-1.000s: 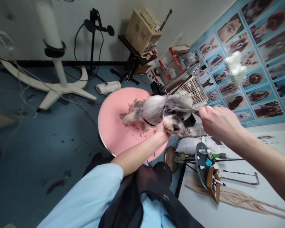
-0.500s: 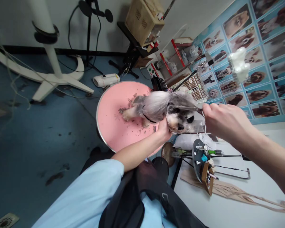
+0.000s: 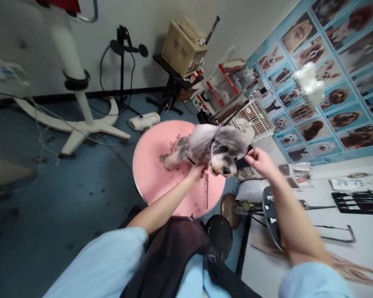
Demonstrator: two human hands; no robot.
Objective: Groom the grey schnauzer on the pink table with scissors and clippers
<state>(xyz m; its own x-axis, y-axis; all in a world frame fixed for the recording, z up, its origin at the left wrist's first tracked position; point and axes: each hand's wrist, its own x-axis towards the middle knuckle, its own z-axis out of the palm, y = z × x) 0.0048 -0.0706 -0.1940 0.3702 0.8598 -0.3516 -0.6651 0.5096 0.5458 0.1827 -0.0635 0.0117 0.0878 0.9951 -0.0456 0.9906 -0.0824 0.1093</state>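
A grey and white dog (image 3: 205, 138), schnauzer-like, stands on a round pink table (image 3: 161, 182) with its head turned down to the right. My left hand (image 3: 198, 169) is closed at the dog's chest, below its head; part of the fingers is hidden. Beside the dog's head, my right hand (image 3: 261, 161) is slightly blurred, fingers curled closed round scissors (image 3: 255, 154), of which only a small ring-like bit shows. A dark shape lies between that hand and the muzzle. On the table near my left hand is a thin purple-edged strip (image 3: 207, 190).
Hair clippings (image 3: 175, 147) lie scattered on the table. A white stand base (image 3: 83, 126) and a white dryer-like object (image 3: 144, 121) are on the floor. At right stand a round dark tray (image 3: 269, 215) and a white counter (image 3: 354, 231) bearing a black tool case (image 3: 357, 203).
My right hand has drawn down and left, and the scissors blades no longer show across the dog's head. My left hand has moved from the chin to the chest. The head has turned downward.
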